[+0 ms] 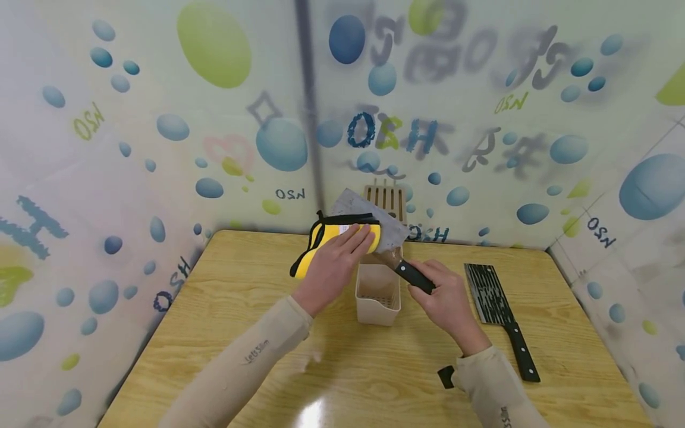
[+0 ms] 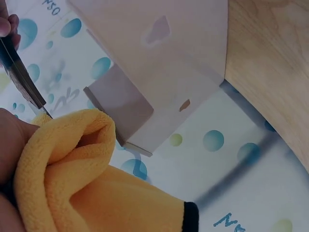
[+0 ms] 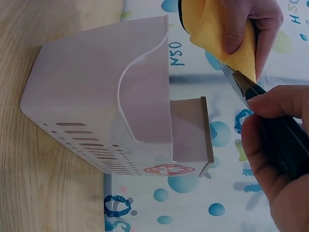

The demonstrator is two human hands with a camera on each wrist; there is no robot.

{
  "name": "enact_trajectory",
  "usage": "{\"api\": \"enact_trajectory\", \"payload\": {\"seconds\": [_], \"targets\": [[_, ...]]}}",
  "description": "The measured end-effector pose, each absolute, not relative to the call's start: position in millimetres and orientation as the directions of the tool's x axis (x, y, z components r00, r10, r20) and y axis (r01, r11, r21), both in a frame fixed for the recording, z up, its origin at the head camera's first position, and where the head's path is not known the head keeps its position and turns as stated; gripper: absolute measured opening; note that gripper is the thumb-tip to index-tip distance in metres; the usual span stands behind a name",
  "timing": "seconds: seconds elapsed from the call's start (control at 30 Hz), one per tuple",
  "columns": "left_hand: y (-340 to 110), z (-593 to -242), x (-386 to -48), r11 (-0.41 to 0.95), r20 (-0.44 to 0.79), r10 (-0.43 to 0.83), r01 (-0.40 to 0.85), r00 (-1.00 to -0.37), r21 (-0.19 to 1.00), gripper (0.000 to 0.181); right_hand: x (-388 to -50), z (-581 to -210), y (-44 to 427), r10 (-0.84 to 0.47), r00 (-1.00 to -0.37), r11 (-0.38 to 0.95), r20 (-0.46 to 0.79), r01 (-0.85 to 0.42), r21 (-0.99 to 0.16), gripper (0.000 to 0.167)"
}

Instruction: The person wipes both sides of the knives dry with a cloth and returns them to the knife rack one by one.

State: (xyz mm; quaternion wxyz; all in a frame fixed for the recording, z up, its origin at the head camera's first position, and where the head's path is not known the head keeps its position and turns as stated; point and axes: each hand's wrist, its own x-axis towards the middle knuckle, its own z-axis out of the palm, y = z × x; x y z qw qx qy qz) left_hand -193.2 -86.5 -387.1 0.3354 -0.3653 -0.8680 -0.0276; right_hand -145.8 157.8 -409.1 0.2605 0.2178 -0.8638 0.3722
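My right hand (image 1: 443, 297) grips the black handle (image 1: 414, 276) of a cleaver in the head view. The broad grey blade (image 1: 395, 230) points up and to the left, above the utensil holder. A yellow cloth (image 1: 305, 261) with black edging lies against the blade, and my left hand (image 1: 337, 261) holds it there. In the right wrist view, the thumb and fingers of the left hand (image 3: 246, 29) pinch the folded cloth (image 3: 212, 29) near the handle end of the blade. Part of the blade is hidden behind cloth and hand.
A pale utensil holder (image 1: 377, 312) with a wavy front and slotted side stands below the cleaver. Behind it rises a slotted knife rack (image 1: 386, 199). A second cleaver (image 1: 503, 318) with a black handle lies on the wooden table (image 1: 225, 309) at the right. Patterned walls surround the table.
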Motion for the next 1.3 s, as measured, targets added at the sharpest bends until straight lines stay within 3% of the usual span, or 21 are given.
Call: {"api": "enact_trajectory", "payload": {"seconds": [0.4,0.7,1.3], "targets": [[-76,-392,-182,0.743,0.601,0.602,0.644,-0.526,-0.182,0.051,-147,-411,156,-0.185,-0.776,0.624,0.603,-0.567,-0.538,0.041],[-69,-395,-179,0.735,0.639,0.596,0.650,-0.486,-0.192,0.047,-147,-411,155,-0.185,-0.776,0.620,0.603,-0.569,-0.541,0.041],[-57,-399,-168,0.732,0.650,0.592,0.656,-0.476,-0.185,0.051,-147,-409,155,-0.172,-0.792,0.623,0.586,-0.548,-0.558,0.039]]}}
